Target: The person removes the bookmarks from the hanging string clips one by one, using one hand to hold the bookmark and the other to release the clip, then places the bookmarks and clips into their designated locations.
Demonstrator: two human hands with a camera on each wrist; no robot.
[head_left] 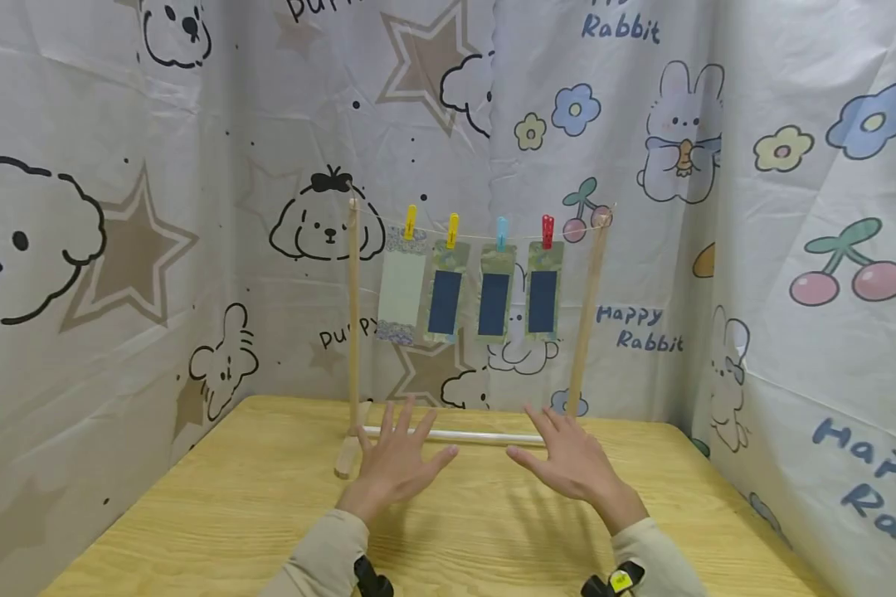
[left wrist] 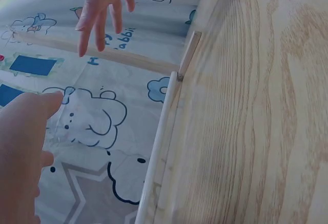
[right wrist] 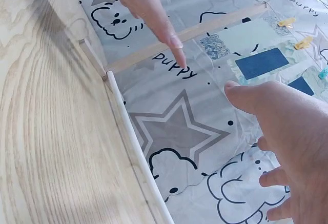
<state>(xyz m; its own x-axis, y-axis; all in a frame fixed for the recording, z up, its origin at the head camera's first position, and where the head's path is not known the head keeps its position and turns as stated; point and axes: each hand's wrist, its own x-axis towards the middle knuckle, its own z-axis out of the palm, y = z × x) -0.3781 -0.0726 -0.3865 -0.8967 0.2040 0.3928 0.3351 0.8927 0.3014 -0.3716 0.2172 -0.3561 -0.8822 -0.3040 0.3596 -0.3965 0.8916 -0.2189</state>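
Note:
Both hands hover over the table in front of a small wooden drying rack, palms down with fingers spread. The left hand is nearest the rack's left foot and holds nothing. Likewise bare, the right hand is by the base of the right post. From the string between the posts hang several cards: a pale green one at left, then dark-blue-centred ones with patterned borders. Yellow clips, a light blue clip and a red clip pin them.
A white rod joins the rack's feet low along the back of the wooden table. Behind and at both sides hangs a cloth printed with puppies, rabbits, stars and flowers.

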